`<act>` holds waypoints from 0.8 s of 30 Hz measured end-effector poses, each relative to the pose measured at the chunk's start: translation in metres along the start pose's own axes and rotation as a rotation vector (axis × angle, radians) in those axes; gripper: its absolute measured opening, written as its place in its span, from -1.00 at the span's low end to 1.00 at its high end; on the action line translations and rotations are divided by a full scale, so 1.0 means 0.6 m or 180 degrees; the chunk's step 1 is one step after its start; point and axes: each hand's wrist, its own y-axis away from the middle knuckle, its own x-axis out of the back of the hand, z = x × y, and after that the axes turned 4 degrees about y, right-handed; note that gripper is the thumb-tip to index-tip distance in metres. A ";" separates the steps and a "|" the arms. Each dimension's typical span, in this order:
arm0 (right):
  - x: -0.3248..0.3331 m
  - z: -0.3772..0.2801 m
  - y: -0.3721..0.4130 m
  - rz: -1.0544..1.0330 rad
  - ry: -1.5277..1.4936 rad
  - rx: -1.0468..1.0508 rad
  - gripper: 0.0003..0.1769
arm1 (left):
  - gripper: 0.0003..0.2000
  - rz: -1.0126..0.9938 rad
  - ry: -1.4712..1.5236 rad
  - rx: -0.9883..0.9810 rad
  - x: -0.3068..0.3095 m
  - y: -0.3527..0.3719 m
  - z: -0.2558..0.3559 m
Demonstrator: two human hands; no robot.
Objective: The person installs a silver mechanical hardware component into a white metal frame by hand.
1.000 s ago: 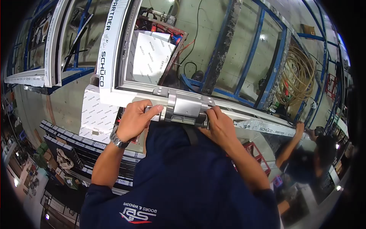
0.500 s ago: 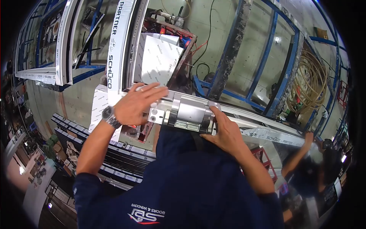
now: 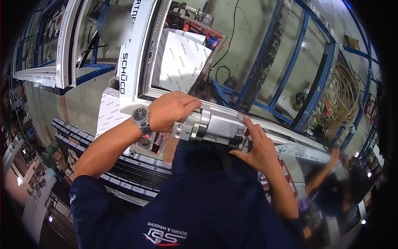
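A silver metal hinge (image 3: 223,125) lies across the frame profile in front of my chest. My left hand (image 3: 172,111), with a watch on its wrist, bends its fingers over the hinge's left end, near a light plate with round holes. At the right end, my right hand (image 3: 259,146) grips the hinge between the thumb below and the fingers above. Under and beside it runs the white window frame (image 3: 125,74), covered with printed protective film. What the left fingertips touch is partly hidden.
Printed white sheets (image 3: 182,60) lie beyond the hinge, beside a red tool tray. Blue steel racks (image 3: 290,54) and a coiled hose (image 3: 342,93) are at the right. Another person's hand (image 3: 335,153) rests at the frame's right. Dark profiles (image 3: 132,176) are stacked at lower left.
My left hand has gone from flat, spread fingers to bent ones over the hinge's left end. The view has shifted, so hinge and hands appear farther right. My right hand keeps its hold.
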 end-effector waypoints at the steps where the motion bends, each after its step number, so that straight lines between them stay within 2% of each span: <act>1: 0.000 0.000 0.000 0.0023 0.0106 0.0040 0.24 | -0.32 -0.0034 -0.0022 0.0001 0.003 -0.001 0.001; 3: -0.001 0.001 -0.002 0.0061 0.0314 0.0126 0.25 | -0.30 -0.0103 -0.0062 0.0013 0.010 -0.001 0.007; 6: -0.028 0.018 0.002 0.0336 0.0399 0.0198 0.23 | -0.25 0.0359 -0.0028 -0.0065 -0.007 0.012 0.008; 9: -0.045 0.027 0.007 0.0604 0.0371 0.0181 0.18 | -0.23 0.0318 -0.0312 0.0173 -0.014 0.022 0.015; 12: -0.018 0.042 0.014 0.0735 0.0166 0.0811 -0.05 | -0.24 0.0341 -0.0545 0.0200 -0.020 0.023 0.015; 16: 0.012 0.092 0.033 0.0525 -0.0020 0.0552 -0.33 | -0.35 0.0396 -0.0411 0.0096 -0.014 0.018 0.014; 17: 0.021 0.091 0.025 0.0376 -0.0197 0.0695 -0.35 | -0.39 0.0455 -0.0327 0.0097 -0.008 0.017 0.017; 19: 0.031 0.096 0.005 0.0083 -0.0602 0.1001 -0.38 | -0.33 0.0324 -0.0287 0.0151 -0.007 0.016 0.015; 22: 0.019 0.118 -0.018 0.0240 -0.0304 0.0754 -0.46 | -0.26 0.0257 -0.0343 0.0252 -0.002 0.016 0.022; 24: 0.010 0.121 -0.034 0.0003 -0.0332 0.0746 -0.50 | -0.23 0.0198 -0.0416 0.0257 -0.004 0.014 0.020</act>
